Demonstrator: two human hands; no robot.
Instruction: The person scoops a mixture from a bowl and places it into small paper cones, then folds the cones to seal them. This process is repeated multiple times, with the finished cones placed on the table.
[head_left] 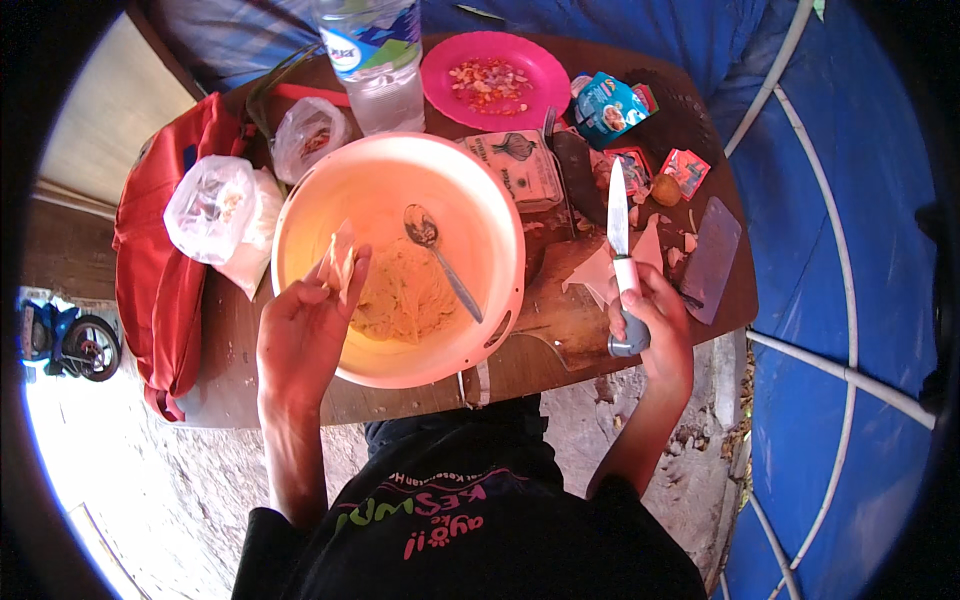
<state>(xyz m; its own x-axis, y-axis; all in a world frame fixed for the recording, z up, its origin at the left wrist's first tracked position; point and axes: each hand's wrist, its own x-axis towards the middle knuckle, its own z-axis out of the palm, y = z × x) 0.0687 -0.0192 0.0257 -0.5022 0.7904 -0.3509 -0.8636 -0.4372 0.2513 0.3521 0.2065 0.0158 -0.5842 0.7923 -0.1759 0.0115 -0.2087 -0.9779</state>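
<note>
The left hand (306, 322) held a thin, pale piece (343, 262) pinched in its fingertips, up over the wide basin (400, 150). To the right of those fingers sat a yellowish mixture (395, 300), with a metal spoon (452, 267) lying farther right. The right hand (658, 315) had its fingers wrapped round a knife (623, 262), blade pointing away beyond them; left of them lay a wooden board (562, 312).

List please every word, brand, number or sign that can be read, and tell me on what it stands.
I won't copy printed words, only say where they stand.
Clear bottle: blue lettering on its label's white patch.
Black shirt: pink and green lettering.
Blue packet: print too small to read.
Red packets: too small to read.
Pale box: print too blurred.
</note>
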